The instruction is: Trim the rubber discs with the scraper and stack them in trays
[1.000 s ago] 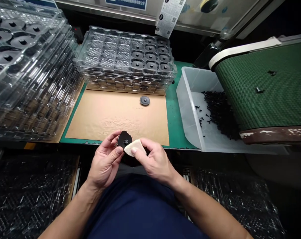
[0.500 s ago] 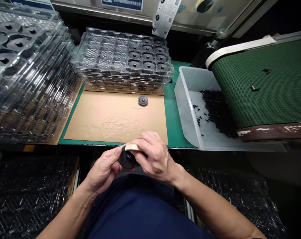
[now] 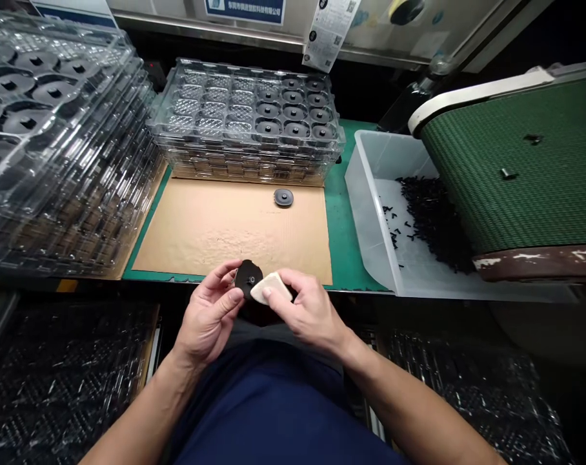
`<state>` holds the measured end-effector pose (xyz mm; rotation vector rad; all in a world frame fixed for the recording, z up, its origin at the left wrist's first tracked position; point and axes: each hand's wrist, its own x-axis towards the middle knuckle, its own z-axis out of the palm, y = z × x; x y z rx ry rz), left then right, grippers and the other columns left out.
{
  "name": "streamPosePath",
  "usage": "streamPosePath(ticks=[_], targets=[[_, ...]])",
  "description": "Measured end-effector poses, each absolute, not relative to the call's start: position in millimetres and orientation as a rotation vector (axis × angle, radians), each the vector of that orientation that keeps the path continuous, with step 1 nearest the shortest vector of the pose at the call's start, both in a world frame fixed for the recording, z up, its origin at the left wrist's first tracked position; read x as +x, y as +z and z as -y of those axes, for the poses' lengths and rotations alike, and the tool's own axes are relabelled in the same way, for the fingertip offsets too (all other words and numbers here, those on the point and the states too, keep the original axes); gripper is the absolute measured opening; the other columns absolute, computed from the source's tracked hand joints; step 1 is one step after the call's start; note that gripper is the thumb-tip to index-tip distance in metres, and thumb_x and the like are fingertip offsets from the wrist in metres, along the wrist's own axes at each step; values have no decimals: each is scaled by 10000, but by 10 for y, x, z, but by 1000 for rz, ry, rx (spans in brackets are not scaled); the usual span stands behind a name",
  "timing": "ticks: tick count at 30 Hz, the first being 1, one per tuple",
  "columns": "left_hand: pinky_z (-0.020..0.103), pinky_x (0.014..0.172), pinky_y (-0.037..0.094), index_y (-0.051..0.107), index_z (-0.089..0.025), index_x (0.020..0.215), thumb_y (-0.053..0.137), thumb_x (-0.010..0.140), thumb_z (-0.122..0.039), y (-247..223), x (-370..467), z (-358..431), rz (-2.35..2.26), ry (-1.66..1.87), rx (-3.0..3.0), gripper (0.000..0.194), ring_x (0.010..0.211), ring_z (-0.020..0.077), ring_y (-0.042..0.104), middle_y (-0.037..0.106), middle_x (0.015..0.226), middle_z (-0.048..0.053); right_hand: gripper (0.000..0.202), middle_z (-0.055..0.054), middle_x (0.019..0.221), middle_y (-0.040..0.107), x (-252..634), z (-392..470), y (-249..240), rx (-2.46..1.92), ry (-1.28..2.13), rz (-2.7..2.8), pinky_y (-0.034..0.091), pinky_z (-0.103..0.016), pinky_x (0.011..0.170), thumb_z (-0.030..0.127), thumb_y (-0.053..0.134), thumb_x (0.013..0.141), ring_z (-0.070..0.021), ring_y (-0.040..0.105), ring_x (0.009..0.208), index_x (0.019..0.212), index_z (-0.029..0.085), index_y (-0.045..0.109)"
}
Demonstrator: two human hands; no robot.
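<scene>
A round black plastic disc (image 3: 245,274) with a small central hub is pinched at its edge by my left hand (image 3: 207,314). Its flat face is turned up toward me. My right hand (image 3: 312,311) grips a cream-coloured pad (image 3: 273,289), perhaps felt or sponge, whose pointed end is at the disc's lower right edge. Whether the pad presses on the disc I cannot tell. Another dark disc (image 3: 284,197) lies on the cardboard sheet (image 3: 196,219) beyond my hands.
Stacked clear trays (image 3: 210,139) stand behind the cardboard, the top one partly filled with discs. A taller tray stack (image 3: 80,155) rises at the left. On the right, a translucent bin (image 3: 370,213) of small black pieces sits beside a green conveyor belt (image 3: 515,187).
The disc has moved slightly up and tilted, showing more of its face. My right hand has shifted the pad from the disc's top edge down to its lower right side.
</scene>
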<state>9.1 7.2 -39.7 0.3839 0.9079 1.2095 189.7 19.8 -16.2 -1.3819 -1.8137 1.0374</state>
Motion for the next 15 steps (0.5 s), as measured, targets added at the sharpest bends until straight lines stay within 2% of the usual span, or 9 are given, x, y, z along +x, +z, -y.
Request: streamPosePath(ticks=[3, 7, 12, 15], targets=[[195, 878, 602, 809, -273, 1112, 954, 695, -172, -383, 81, -67, -918, 1283, 478, 452, 1002, 158, 748, 805, 1112, 32, 224, 31, 696, 523, 1848, -183, -137, -1354, 1235, 1725, 329, -272, 571, 289, 583, 965, -117, 455, 623, 763, 191, 590], [240, 937, 603, 803, -293, 1143, 950, 714, -218, -356, 4, -46, -933, 1252, 462, 460, 1053, 180, 744, 801, 1152, 32, 218, 13, 723, 518, 1880, -239, -148, -1328, 874, 1842, 363, -295, 653, 231, 573, 959, -138, 466, 679, 744, 197, 564], [290, 889, 635, 787, -208, 1211, 891, 806, -348, -369, -74, -41, -886, 952, 369, 441, 1021, 212, 737, 785, 1158, 100, 162, -68, 945, 685, 1957, -292, -163, -1139, 601, 2146, 396, -361, 799, 224, 540, 1026, -203, 563, 876, 993, 175, 691], [270, 795, 651, 822, -178, 1068, 876, 821, -382, -412, -70, -22, -824, 831, 291, 324, 876, 171, 727, 789, 1015, 78, 199, -78, 966, 695, 1986, -312, -141, -958, 569, 2279, 397, -369, 775, 233, 527, 1041, -210, 544, 861, 1101, 163, 703]])
